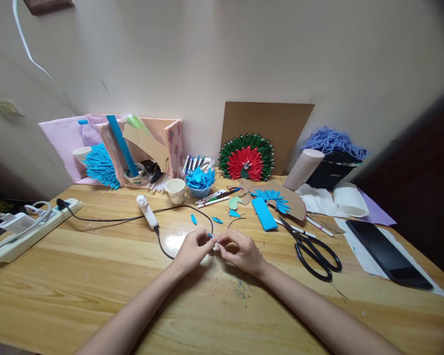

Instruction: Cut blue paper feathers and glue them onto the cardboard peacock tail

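My left hand (195,248) and my right hand (241,250) meet above the middle of the table, thumb and finger pinched on each. A small blue piece (210,236) shows at my left fingertips. Something tiny and pale (216,246) lies between the hands, at my right fingertips; it is too small to name. Just beyond the hands are two loose blue petals, one at left (194,219) and one nearer the middle (217,220). Blue petals fill a small bowl (200,190). A cardboard fan shape (297,203) carries a row of blue petals.
Black scissors (314,251) and a phone (388,254) lie at right. A white corded tool (147,213) and paper cup (175,191) stand left of centre, its cord curving behind my hands. A power strip (33,236) sits far left; a red-green peacock craft (246,158) leans behind.
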The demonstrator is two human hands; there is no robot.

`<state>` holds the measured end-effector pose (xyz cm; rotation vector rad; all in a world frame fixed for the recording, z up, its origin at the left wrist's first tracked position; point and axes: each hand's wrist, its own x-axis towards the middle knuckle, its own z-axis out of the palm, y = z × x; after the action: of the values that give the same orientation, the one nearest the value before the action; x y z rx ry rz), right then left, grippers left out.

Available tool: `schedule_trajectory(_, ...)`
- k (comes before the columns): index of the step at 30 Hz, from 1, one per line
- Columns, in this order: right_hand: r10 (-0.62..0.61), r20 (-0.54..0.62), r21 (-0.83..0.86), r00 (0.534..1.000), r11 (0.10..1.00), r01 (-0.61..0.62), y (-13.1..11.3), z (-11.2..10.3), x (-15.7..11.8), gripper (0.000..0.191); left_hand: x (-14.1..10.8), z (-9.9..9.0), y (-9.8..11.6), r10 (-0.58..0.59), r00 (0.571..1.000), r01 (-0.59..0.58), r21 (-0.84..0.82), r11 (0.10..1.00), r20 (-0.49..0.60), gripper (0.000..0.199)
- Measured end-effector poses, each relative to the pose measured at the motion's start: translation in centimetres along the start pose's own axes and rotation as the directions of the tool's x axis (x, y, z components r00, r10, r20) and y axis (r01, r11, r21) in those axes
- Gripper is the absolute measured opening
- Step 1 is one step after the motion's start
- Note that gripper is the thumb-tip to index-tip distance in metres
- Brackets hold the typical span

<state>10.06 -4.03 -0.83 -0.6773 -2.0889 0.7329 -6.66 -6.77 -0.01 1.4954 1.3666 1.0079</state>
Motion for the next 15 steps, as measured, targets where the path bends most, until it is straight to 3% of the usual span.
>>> schedule_trajectory(5,0.152,-0.005,0.063,0.988,0.986,-0.151,-0.1,-0.1,0.2,0.005,-0.3,0.0,0.4,0.067,0.997,-0.066,0.048,0.997,-0.036,0.025)
schedule_trajectory(15,0.156,0.003,0.029,0.988,0.987,-0.157,-0.5,-0.3,0.4,0.006,-0.6,-0.1,1.2,0.170,0.985,-0.165,0.112,0.980,-0.037,0.023)
